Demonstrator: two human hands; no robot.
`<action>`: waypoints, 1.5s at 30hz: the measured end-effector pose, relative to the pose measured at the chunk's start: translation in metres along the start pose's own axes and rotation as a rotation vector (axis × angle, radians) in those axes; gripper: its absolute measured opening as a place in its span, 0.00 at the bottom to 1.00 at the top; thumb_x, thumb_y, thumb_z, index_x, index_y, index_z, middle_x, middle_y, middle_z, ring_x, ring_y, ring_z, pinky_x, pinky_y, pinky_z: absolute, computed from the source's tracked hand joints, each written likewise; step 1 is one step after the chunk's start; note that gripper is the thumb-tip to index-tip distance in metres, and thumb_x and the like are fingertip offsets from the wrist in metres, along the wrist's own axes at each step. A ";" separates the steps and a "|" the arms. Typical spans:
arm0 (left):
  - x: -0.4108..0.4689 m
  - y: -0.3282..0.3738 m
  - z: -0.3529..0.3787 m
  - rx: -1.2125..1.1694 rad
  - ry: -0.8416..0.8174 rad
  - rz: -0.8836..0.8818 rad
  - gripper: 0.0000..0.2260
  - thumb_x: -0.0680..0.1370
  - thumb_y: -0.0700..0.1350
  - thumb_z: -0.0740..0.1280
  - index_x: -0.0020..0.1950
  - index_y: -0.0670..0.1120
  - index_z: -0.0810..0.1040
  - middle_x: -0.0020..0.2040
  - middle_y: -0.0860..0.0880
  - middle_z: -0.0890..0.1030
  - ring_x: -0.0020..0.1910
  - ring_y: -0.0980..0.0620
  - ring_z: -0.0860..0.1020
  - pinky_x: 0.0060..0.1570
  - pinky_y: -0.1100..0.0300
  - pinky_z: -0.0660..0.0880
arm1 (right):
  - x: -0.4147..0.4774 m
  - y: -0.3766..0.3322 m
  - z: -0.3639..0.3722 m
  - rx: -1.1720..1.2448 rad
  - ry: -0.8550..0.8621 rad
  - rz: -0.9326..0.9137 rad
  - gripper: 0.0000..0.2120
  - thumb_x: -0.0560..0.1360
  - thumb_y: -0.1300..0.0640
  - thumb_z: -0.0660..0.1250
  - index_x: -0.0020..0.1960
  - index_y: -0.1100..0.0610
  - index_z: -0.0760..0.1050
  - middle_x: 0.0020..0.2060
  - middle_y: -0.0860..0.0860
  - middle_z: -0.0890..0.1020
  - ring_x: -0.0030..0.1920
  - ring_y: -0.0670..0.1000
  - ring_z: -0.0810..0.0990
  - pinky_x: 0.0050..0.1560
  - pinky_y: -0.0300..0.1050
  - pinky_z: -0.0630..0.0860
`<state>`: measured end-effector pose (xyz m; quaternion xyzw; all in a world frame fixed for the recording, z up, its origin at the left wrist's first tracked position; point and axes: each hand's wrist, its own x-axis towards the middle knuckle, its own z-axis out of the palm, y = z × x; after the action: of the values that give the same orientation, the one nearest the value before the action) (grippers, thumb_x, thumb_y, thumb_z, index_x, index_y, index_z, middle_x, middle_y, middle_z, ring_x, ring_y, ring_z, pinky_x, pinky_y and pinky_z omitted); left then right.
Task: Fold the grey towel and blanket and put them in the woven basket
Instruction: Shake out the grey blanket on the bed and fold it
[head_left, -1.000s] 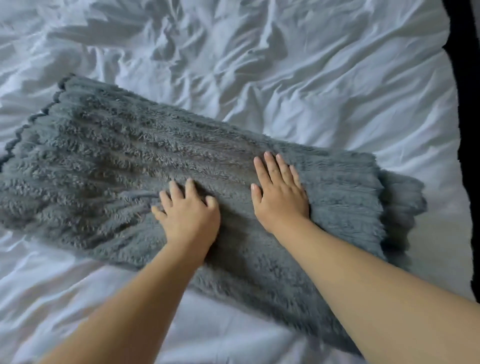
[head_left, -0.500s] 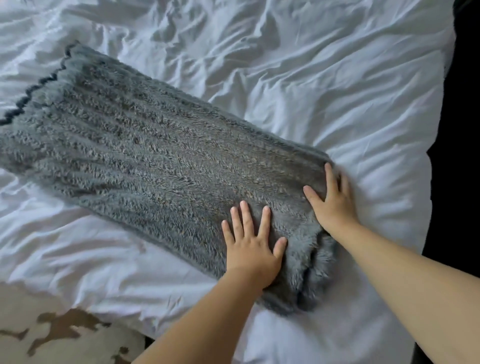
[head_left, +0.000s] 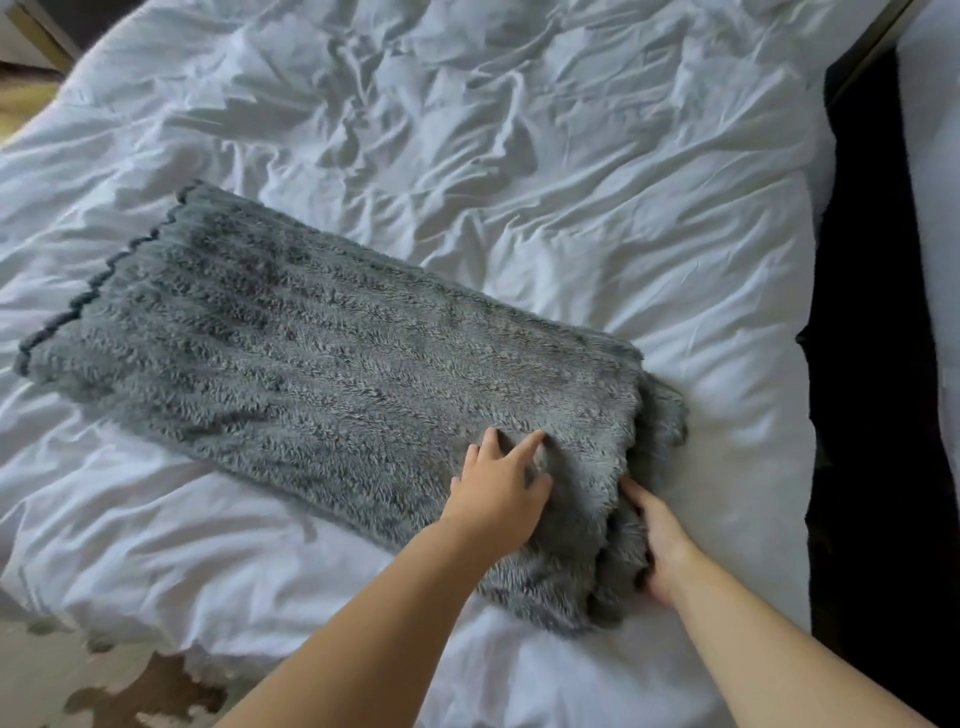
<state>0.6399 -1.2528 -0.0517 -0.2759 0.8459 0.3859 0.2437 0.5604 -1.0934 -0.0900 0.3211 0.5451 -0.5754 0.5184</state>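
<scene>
A fluffy grey blanket (head_left: 332, 358) lies folded into a long strip on the white bed, running from upper left to lower right. Its scalloped dark edge is at the left end. My left hand (head_left: 496, 493) rests on top of the blanket near its right end, fingers spread and pressing into the pile. My right hand (head_left: 657, 540) is at the stacked right end, thumb along the edge and fingers tucked into the layers there. No grey towel or woven basket is in view.
The crumpled white duvet (head_left: 545, 171) covers the bed around the blanket. A dark gap (head_left: 872, 312) runs down the right side, with more white bedding (head_left: 935, 156) past it. A pale rug with brown patches (head_left: 130, 691) shows at the bottom left.
Both hands slid along the blanket from its middle to its right end. My right hand left the top surface and dug into the end layers; my left hand stayed flat on top.
</scene>
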 end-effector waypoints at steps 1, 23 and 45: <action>-0.001 -0.001 -0.003 -0.025 -0.005 0.030 0.23 0.81 0.56 0.54 0.75 0.63 0.53 0.79 0.45 0.47 0.76 0.41 0.52 0.71 0.39 0.58 | -0.003 -0.004 0.004 0.001 -0.003 -0.004 0.25 0.76 0.43 0.60 0.39 0.61 0.86 0.42 0.61 0.86 0.38 0.60 0.85 0.41 0.50 0.79; -0.002 -0.157 -0.207 -0.633 -0.004 -0.042 0.12 0.80 0.48 0.60 0.60 0.49 0.78 0.57 0.49 0.81 0.55 0.51 0.78 0.56 0.57 0.74 | -0.083 -0.027 0.328 -0.423 0.160 -0.253 0.15 0.73 0.47 0.70 0.52 0.57 0.81 0.45 0.50 0.86 0.48 0.51 0.84 0.39 0.42 0.78; 0.006 -0.127 -0.199 0.043 -0.299 -0.046 0.44 0.75 0.50 0.66 0.77 0.47 0.35 0.77 0.35 0.46 0.64 0.38 0.72 0.46 0.55 0.74 | -0.027 -0.035 0.290 -0.063 0.418 -0.505 0.11 0.79 0.47 0.62 0.59 0.49 0.74 0.58 0.52 0.80 0.57 0.54 0.79 0.49 0.51 0.77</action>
<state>0.6791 -1.4816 -0.0054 -0.2295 0.8016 0.3988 0.3818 0.5912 -1.3697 0.0032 0.2706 0.7196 -0.5903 0.2460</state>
